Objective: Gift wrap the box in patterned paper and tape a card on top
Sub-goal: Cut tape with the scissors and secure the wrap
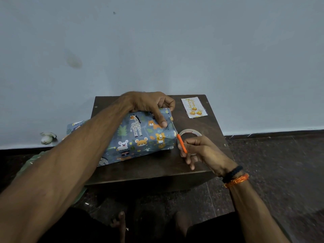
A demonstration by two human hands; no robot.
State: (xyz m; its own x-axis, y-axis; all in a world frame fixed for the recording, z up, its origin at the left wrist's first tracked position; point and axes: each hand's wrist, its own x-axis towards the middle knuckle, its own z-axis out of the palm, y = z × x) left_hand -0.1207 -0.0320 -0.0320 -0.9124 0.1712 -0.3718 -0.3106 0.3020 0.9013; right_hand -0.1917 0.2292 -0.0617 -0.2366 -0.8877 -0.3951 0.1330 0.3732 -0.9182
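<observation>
On the far left, by the wall, we see a small pale thing [47, 137] on the floor; we cannot tell what it is. Next comes the patterned paper [140, 135], blue-grey with a giraffe, bears and a lion on it. It is folded over the box, which sits in the middle of the small dark table [206, 123], and loose paper hangs off the table's left side. We cannot see the box itself under the paper.

Our left hand [150, 106] reaches over the far right top of the wrapped box. Its thumb presses down on the paper and its fingers curl round the far edge, so it is grasping the paper.

Just right of the box, our right hand [198, 151] grips the orange scissors [180, 141]. The blades point up along the box's right end.

A tape roll [190, 133] lies on the table behind this hand. The card [193, 107], with gold balls on it, lies at the far right corner.
</observation>
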